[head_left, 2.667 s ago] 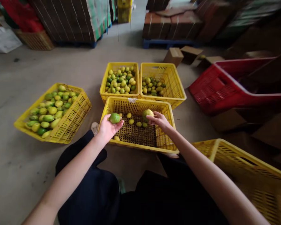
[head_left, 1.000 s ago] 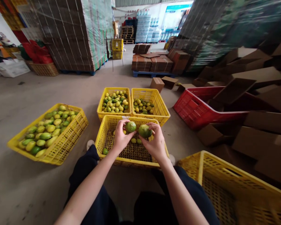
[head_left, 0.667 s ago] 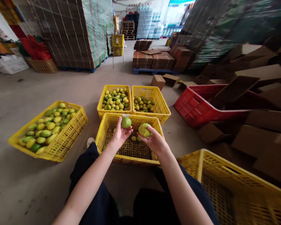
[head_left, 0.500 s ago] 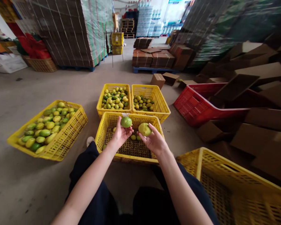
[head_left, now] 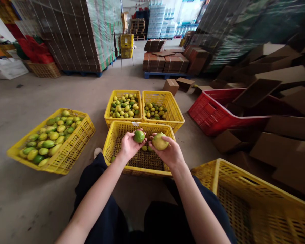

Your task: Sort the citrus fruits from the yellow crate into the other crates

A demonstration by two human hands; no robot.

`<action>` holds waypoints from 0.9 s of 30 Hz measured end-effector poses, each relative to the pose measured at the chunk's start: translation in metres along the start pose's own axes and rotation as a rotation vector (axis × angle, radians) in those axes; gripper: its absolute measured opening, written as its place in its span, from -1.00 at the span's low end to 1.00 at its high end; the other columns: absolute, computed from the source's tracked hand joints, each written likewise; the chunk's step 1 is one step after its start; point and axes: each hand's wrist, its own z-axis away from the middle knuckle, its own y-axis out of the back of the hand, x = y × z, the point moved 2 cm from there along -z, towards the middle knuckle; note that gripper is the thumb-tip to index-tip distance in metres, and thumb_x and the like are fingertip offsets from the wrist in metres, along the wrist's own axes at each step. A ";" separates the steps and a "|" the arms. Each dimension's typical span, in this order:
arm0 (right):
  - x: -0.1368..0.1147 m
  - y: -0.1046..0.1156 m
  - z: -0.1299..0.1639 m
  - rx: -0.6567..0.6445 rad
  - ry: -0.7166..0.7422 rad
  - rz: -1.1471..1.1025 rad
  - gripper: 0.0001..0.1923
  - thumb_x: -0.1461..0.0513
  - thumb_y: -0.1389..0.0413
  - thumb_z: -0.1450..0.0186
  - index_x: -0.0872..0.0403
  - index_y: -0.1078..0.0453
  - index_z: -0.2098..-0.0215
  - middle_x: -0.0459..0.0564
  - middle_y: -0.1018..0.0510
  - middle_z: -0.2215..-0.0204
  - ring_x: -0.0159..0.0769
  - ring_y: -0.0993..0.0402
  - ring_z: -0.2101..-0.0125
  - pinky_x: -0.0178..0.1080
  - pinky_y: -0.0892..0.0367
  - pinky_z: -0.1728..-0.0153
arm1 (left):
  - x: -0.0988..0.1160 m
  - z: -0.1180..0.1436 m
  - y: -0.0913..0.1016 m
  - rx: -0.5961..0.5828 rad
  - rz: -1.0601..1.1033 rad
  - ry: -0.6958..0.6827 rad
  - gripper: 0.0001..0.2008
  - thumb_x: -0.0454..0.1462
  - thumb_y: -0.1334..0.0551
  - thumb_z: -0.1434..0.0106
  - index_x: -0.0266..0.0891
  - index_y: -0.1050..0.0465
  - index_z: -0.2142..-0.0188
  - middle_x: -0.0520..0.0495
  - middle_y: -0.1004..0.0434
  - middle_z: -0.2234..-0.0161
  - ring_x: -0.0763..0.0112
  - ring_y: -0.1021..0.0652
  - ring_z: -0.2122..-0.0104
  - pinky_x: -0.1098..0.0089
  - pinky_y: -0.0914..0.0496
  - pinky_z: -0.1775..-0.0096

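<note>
While both hands hover above the nearly empty yellow crate (head_left: 109, 149), the left hand (head_left: 128, 146) cups a green fruit (head_left: 138, 136) and the right hand (head_left: 169, 153) curls around a yellower one (head_left: 159, 141).

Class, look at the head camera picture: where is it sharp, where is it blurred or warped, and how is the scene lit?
Head view: the left hand with its green fruit and the right hand with its yellowish fruit are sharp; the wrapped stacks at upper right are smeared; the edges bow outward, stretching the near yellow crate; the light is soft and even, with faint shadows and no glare.
</note>
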 end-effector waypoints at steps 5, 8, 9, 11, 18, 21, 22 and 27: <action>0.001 -0.002 -0.001 0.111 -0.063 0.002 -0.83 0.12 -0.17 -0.18 0.07 -0.41 0.43 -0.02 -0.57 0.56 -0.33 -0.50 0.58 -0.36 -0.43 0.64 | 0.000 -0.001 -0.001 0.121 -0.036 -0.106 -0.81 -0.20 -0.31 -0.12 -0.29 -0.39 0.41 -0.01 -0.50 0.48 0.53 -0.47 0.59 0.52 -0.37 0.54; 0.003 -0.003 -0.003 0.153 -0.065 -0.013 -0.77 0.07 -0.15 -0.20 0.05 -0.35 0.46 -0.07 -0.53 0.62 -0.33 -0.48 0.61 -0.36 -0.37 0.67 | 0.000 -0.002 0.000 0.074 -0.073 -0.096 -0.77 -0.17 -0.28 -0.18 -0.28 -0.36 0.47 -0.01 -0.48 0.52 0.51 -0.48 0.60 0.52 -0.38 0.55; 0.003 -0.003 -0.003 0.165 -0.056 -0.007 -0.77 0.06 -0.16 -0.20 0.04 -0.34 0.46 -0.09 -0.53 0.62 -0.33 -0.50 0.60 -0.36 -0.38 0.66 | 0.000 -0.002 0.000 0.051 -0.078 -0.092 -0.75 -0.16 -0.23 -0.22 -0.28 -0.36 0.49 -0.02 -0.48 0.54 0.48 -0.49 0.58 0.51 -0.39 0.54; 0.006 -0.003 -0.005 0.158 -0.031 0.036 -0.77 0.05 -0.17 -0.20 0.04 -0.36 0.44 -0.11 -0.54 0.59 -0.33 -0.51 0.58 -0.37 -0.36 0.66 | -0.001 -0.004 0.003 0.035 -0.083 -0.081 -0.68 -0.15 -0.12 -0.31 -0.29 -0.37 0.51 -0.06 -0.48 0.55 0.46 -0.51 0.55 0.51 -0.39 0.53; 0.013 -0.004 -0.009 0.178 -0.013 0.117 -0.71 0.02 -0.16 -0.23 0.08 -0.43 0.42 -0.07 -0.54 0.60 -0.32 -0.48 0.63 -0.33 -0.35 0.69 | -0.003 -0.008 0.011 0.144 0.051 0.037 -0.53 -0.02 -0.01 -0.38 -0.35 -0.48 0.33 -0.14 -0.55 0.41 0.43 -0.56 0.49 0.47 -0.48 0.48; 0.012 -0.004 -0.006 0.133 0.013 0.124 -0.74 0.05 -0.26 -0.14 0.06 -0.39 0.45 -0.10 -0.53 0.59 -0.35 -0.46 0.63 -0.34 -0.37 0.68 | -0.004 -0.007 0.011 0.219 0.117 0.071 -0.56 -0.01 -0.05 -0.35 -0.35 -0.45 0.32 -0.12 -0.50 0.46 0.41 -0.54 0.49 0.45 -0.50 0.47; 0.011 -0.005 -0.005 0.109 0.044 0.142 -0.74 0.09 -0.31 -0.08 0.05 -0.39 0.45 -0.12 -0.53 0.57 -0.36 -0.47 0.62 -0.35 -0.38 0.66 | -0.004 -0.007 0.010 0.262 0.122 0.067 -0.62 -0.03 -0.11 -0.32 -0.33 -0.43 0.35 -0.09 -0.48 0.49 0.42 -0.53 0.50 0.46 -0.50 0.47; 0.010 -0.007 0.002 0.067 0.146 0.190 -0.75 0.15 -0.35 0.01 0.06 -0.42 0.45 -0.16 -0.50 0.56 -0.38 -0.45 0.58 -0.40 -0.33 0.69 | -0.001 -0.009 0.013 0.430 0.129 -0.061 -0.86 -0.30 -0.31 -0.18 -0.24 -0.34 0.41 0.07 -0.42 0.52 0.54 -0.50 0.52 0.54 -0.50 0.43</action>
